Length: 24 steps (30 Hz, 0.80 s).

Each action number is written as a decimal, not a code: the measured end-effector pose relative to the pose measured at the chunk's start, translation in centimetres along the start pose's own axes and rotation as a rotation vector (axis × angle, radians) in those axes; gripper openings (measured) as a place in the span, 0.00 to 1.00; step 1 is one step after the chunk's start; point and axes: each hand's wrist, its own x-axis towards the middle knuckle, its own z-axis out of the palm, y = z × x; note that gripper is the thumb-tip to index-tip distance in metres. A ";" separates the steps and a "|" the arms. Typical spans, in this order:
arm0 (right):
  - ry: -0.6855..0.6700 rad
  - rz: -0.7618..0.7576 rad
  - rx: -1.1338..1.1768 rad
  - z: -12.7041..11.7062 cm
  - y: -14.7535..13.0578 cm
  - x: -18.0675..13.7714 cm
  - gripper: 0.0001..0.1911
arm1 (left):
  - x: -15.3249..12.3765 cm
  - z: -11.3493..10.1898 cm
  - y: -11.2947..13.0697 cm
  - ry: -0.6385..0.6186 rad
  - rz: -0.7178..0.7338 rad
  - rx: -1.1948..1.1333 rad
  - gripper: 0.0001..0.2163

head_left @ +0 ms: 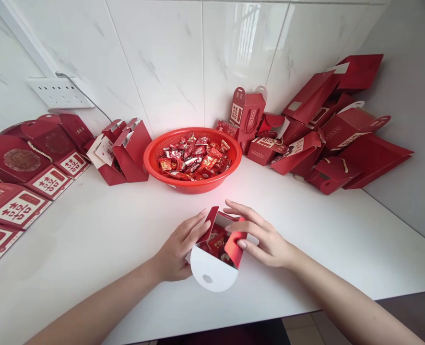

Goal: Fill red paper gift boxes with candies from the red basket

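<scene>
A small red gift box (pixel 218 244) stands open on the white table (pixel 90 249) in front of me, with red-wrapped candies showing inside. Its white round flap (pixel 210 273) hangs toward me. My left hand (pixel 178 247) holds the box's left side, fingers curled against the flap there. My right hand (pixel 261 235) rests on the right side, fingers pressing a red flap inward. Behind the box sits a red plastic basket (pixel 193 184) filled with several wrapped candies (pixel 194 158).
Flat and folded red boxes (pixel 18 182) lie in rows at the left. Two open red boxes (pixel 126 148) stand beside the basket. A heap of red boxes (pixel 327 129) fills the back right corner. A white power strip (pixel 56 91) hangs on the tiled wall.
</scene>
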 end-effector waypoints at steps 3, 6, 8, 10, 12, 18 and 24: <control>0.070 0.129 -0.109 0.0 -0.1 0.0 0.25 | 0.0 0.0 -0.1 -0.035 0.046 0.062 0.32; 0.114 0.321 -0.131 0.4 0.2 0.0 0.32 | 0.2 -0.3 -0.1 -0.109 0.055 0.094 0.26; 0.112 0.400 -0.081 0.8 0.5 0.0 0.33 | 0.3 -0.5 0.0 -0.133 0.049 0.069 0.23; 0.130 0.456 0.004 1.3 0.7 0.0 0.33 | 0.5 -0.7 0.3 -0.118 0.038 0.019 0.21; 0.171 0.482 0.097 1.8 0.6 -0.1 0.33 | 0.7 -0.7 0.6 -0.079 -0.003 -0.032 0.20; 0.063 0.199 0.130 1.8 0.6 0.0 0.21 | 0.8 0.2 2.2 0.138 -0.248 -0.215 0.18; -0.095 0.123 0.169 1.8 1.2 0.4 0.24 | 1.2 -1.4 1.4 0.102 -0.313 -0.087 0.19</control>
